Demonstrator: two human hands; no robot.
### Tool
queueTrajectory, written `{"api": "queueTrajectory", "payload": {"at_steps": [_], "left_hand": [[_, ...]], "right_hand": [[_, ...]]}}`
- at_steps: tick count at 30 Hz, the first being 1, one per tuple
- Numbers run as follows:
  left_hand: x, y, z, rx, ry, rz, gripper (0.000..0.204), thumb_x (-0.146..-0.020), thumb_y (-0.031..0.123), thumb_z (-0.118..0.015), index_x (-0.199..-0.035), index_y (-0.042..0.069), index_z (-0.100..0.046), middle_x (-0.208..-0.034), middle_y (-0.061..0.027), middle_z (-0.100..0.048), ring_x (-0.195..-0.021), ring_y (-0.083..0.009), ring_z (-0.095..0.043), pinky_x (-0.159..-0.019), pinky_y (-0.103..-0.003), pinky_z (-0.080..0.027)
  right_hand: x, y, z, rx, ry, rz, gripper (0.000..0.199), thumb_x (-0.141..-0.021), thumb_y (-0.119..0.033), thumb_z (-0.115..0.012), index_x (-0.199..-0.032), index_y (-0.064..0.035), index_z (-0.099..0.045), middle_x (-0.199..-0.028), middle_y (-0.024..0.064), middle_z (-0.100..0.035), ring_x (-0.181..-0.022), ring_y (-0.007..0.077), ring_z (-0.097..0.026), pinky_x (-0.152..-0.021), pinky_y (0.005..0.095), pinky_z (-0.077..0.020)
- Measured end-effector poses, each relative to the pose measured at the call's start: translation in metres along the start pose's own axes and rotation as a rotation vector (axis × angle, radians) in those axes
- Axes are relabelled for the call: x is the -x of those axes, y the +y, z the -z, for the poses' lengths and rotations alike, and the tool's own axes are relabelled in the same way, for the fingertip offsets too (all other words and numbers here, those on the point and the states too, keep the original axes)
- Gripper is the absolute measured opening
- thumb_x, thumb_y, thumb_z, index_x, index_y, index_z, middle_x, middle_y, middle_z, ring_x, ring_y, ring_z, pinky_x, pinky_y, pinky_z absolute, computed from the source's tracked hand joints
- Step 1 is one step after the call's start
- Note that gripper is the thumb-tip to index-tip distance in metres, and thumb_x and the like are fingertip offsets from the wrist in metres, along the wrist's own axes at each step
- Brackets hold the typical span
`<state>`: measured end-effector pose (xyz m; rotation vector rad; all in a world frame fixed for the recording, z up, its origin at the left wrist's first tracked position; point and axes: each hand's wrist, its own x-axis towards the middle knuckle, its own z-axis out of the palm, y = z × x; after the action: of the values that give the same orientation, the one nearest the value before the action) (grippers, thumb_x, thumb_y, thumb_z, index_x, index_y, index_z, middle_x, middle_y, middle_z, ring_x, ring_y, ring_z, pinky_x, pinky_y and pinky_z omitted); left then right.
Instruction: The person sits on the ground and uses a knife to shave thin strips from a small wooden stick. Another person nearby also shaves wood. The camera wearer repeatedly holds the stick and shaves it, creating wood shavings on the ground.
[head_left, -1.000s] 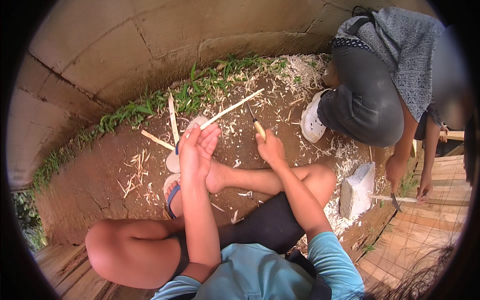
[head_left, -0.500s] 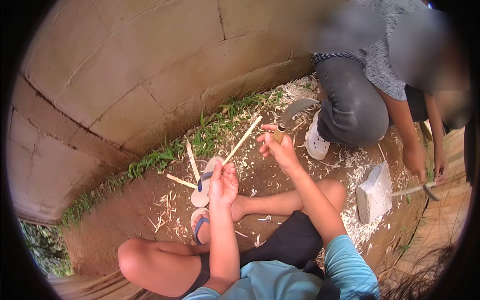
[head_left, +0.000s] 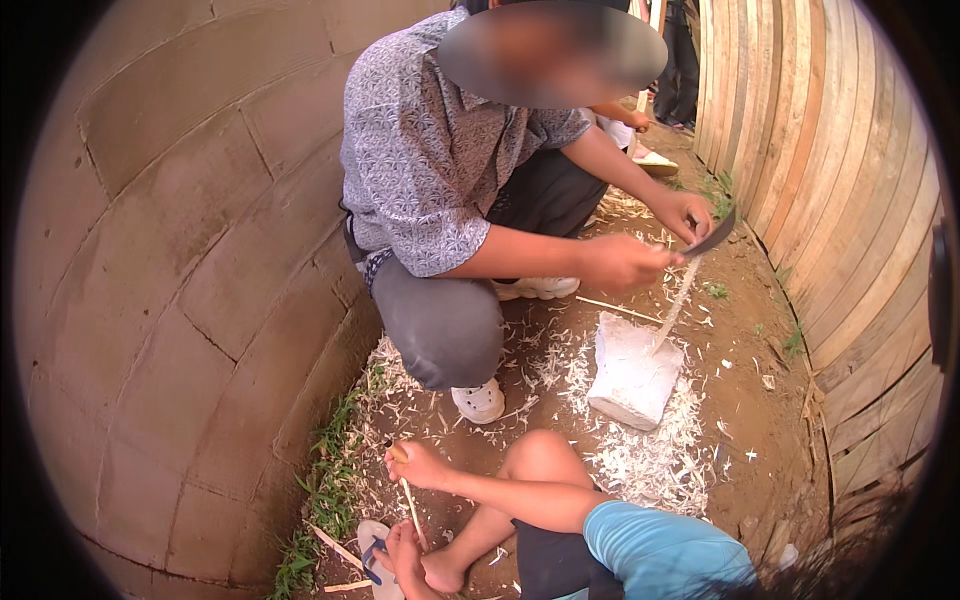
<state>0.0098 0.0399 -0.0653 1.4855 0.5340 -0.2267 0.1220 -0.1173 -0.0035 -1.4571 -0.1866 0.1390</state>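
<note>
Near the bottom of the view, my left hand (head_left: 402, 548) is closed on the lower part of a thin pale wooden stick (head_left: 409, 500). My right hand (head_left: 422, 465) grips the brown wooden handle of a curved knife (head_left: 398, 454), close to the stick's upper end; its blade cannot be made out now. Beside my left hand lies a flip-flop (head_left: 374, 540) with a blue strap. My bare foot (head_left: 443, 572) rests on the dirt just right of that hand.
A co-worker (head_left: 425, 170) crouches ahead, working a dark curved blade (head_left: 712, 236) at a pale strip (head_left: 677, 305) propped on a whitish block (head_left: 635, 375). Shavings (head_left: 655, 470) surround the block. A block wall (head_left: 200, 300) stands left, wooden slats (head_left: 800, 150) right.
My view has swung right and upward toward the co-worker. My right hand has brought the knife to the stick, which was apart from it before. The co-worker's blade is now at the pale strip.
</note>
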Motion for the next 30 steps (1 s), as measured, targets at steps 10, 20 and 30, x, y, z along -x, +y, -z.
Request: {"api": "queueTrajectory", "payload": {"at_steps": [10,20,30], "left_hand": [[0.022,0.024,-0.012,0.330,-0.098,-0.050,0.024,-0.104,0.024,-0.041,-0.114,0.008,-0.055,-0.062,-0.0002,-0.050,-0.045,-0.0081,-0.041,-0.038,-0.022,-0.033],[0.023,0.024,0.019,0.764,0.007,-0.055,0.035,-0.102,0.026,-0.047,-0.131,0.009,-0.050,-0.077,-0.0001,-0.055,-0.055,-0.0063,-0.049,-0.043,-0.018,-0.038],[0.014,0.029,0.013,0.692,0.129,-0.121,0.032,-0.102,0.021,-0.041,-0.128,0.006,-0.051,-0.084,-0.0069,-0.064,-0.042,-0.0068,-0.045,-0.034,-0.020,-0.034]], "right_hand": [[0.015,-0.005,-0.012,0.719,0.081,0.468,0.037,-0.090,-0.018,-0.058,-0.124,-0.0056,-0.053,-0.118,0.0166,-0.060,-0.107,0.0337,-0.059,-0.089,0.0422,-0.0483],[0.018,-0.002,0.001,0.977,-0.284,0.474,0.038,-0.093,-0.032,-0.059,-0.120,-0.0082,-0.051,-0.090,0.0148,-0.066,-0.079,0.0371,-0.065,-0.066,0.0449,-0.0514],[0.029,0.008,-0.022,1.033,-0.404,0.352,0.049,-0.090,-0.011,-0.052,-0.137,-0.0183,-0.045,-0.097,0.0135,-0.055,-0.084,0.0338,-0.062,-0.068,0.0444,-0.0527]]}}
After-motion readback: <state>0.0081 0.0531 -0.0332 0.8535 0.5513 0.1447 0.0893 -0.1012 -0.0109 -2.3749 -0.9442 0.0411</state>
